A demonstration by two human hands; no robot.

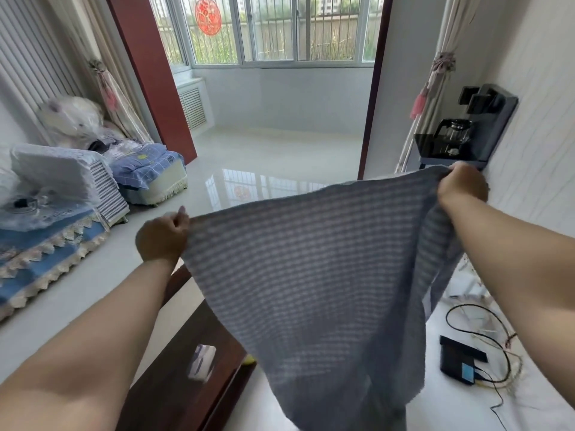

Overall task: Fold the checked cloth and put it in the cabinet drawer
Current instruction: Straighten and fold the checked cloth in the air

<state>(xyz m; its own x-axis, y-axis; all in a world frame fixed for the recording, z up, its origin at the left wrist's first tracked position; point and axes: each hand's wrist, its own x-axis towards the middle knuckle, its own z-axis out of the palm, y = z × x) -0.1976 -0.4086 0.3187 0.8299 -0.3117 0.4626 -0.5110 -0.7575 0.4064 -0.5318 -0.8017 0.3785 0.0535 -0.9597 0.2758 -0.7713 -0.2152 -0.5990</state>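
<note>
A grey-blue checked cloth (314,275) hangs spread out in the air in front of me, narrowing toward the bottom of the view. My left hand (163,237) pinches its upper left corner. My right hand (463,185) grips the upper right corner, held higher and farther out. The cloth's right edge folds back under my right forearm. A dark red-brown wooden cabinet (199,368) lies below the cloth at lower centre, partly hidden by it. No drawer shows.
A sofa with blue lace-edged covers (46,244) runs along the left. A black tea machine with a glass kettle (454,141) stands by the right wall. A small black box with cables (460,362) lies on the white surface at lower right. Shiny tiled floor stretches ahead.
</note>
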